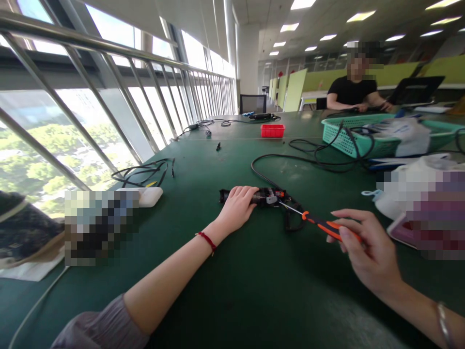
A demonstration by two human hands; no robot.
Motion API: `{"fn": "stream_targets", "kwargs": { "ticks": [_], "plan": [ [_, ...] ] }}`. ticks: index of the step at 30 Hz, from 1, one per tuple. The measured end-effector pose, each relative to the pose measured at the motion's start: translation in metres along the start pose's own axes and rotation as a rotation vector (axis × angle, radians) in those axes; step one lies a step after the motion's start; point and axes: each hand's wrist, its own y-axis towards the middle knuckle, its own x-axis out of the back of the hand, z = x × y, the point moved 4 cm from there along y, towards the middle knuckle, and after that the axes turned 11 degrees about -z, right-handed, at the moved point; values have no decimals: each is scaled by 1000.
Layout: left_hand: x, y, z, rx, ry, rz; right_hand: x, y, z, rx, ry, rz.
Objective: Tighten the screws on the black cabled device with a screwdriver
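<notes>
Nearer the wearer than the red box (272,131), 1 black device (269,198) lies on the green table (218,300). The left hand (238,206) grips the device; the right hand (376,257) holds 1 screwdriver (322,224), tip at the device. A teal basket (343,139) sits right of the red box.

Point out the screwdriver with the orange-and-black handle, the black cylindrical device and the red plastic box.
Orange-and-black-handled screwdriver (322,224), head view: middle of the handle.
Black cylindrical device (263,196), head view: uncovered stretch of its body.
Red rectangular plastic box (272,132), head view: its front wall.
</notes>
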Motion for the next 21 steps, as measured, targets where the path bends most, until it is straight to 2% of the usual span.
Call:
{"fn": "stream_targets", "kwargs": {
  "ticks": [2, 7, 10, 14, 18, 21],
  "plan": [
    [0, 0, 1, -1, -6, 0, -1, -1, -2, -42, 29, 35],
    [-2, 0, 1, -13, 2, -6, 4, 3, 10, 158, -72, -132],
    [-1, 0, 1, -13, 11, -7, 5, 4, 12, 169, -19, -171],
    [0, 1, 0, -7, 9, -4, 4, 2, 11, 162, -39, -133],
    [0, 1, -1, 0, -9, 9, 0, 2, 6, 20, -31, 16],
    [-1, 1, 0, -2, -16, 7, 3, 3, 8, 82, -97, -81]
  ]
}}
